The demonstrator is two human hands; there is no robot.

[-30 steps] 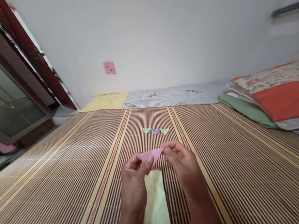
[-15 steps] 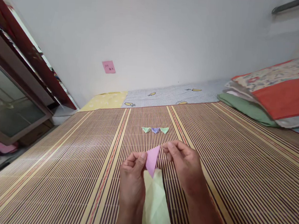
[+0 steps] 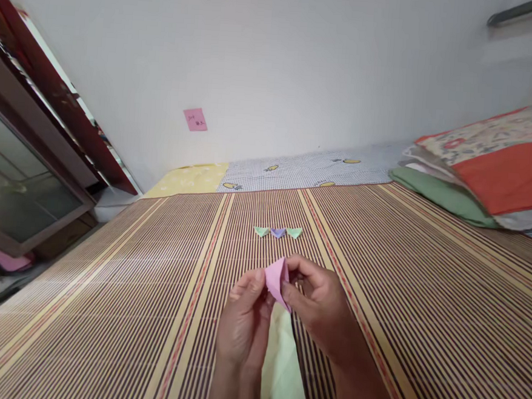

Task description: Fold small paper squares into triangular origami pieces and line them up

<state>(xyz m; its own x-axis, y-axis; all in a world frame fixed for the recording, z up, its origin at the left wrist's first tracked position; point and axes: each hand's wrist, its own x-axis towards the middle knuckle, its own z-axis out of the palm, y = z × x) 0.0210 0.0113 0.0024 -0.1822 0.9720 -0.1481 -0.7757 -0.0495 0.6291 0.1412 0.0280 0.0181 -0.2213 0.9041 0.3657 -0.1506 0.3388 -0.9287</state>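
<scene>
Between my two hands is a piece of folded pink paper (image 3: 277, 279), with its layers parted along the right side. My left hand (image 3: 245, 307) pinches its left corner between thumb and fingers. On the right edge, my right hand (image 3: 317, 294) has its thumb and fingers at the opening, gripping the paper there. Pale yellow-green paper (image 3: 284, 365) with creases lies on the mat below, partly hidden by my left hand. Farther off, three small folded paper triangles sit in a row: a green one (image 3: 261, 231), a purple one (image 3: 277, 232) and another green one (image 3: 294, 232).
A striped bamboo mat (image 3: 126, 311) spreads under everything. Folded bedding (image 3: 509, 174) is piled at the right. Patterned cloth (image 3: 290, 171) runs along the wall, where a pink note (image 3: 195, 119) is stuck. A glass-panelled door (image 3: 17, 176) stands at the left.
My right hand has moved left and taken hold of the pink paper's right edge. The pink paper has gone from a flat triangle to an opened, curved shape.
</scene>
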